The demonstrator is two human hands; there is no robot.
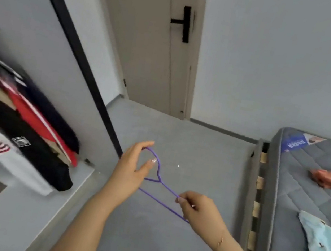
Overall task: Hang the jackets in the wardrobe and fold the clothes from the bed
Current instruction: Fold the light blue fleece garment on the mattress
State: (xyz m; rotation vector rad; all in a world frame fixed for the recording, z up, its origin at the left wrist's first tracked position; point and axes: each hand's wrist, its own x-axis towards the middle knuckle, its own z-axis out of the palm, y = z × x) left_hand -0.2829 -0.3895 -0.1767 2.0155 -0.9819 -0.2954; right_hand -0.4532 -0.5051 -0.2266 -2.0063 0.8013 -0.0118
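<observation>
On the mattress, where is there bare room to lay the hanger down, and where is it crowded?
The grey quilted mattress is bare along its near edge between the orange garment and the pale blue cloth, and up by the blue label. The right side is crowded with clothes. Both hands, left hand and right hand, hold the thin purple hanger.

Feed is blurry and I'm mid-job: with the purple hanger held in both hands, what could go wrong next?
1. The purple hanger is thin; the left hand and right hand hold it only by fingertips, so it might slip or bend.
2. Clothes on the bed lie crumpled; threading one could snag.
</observation>
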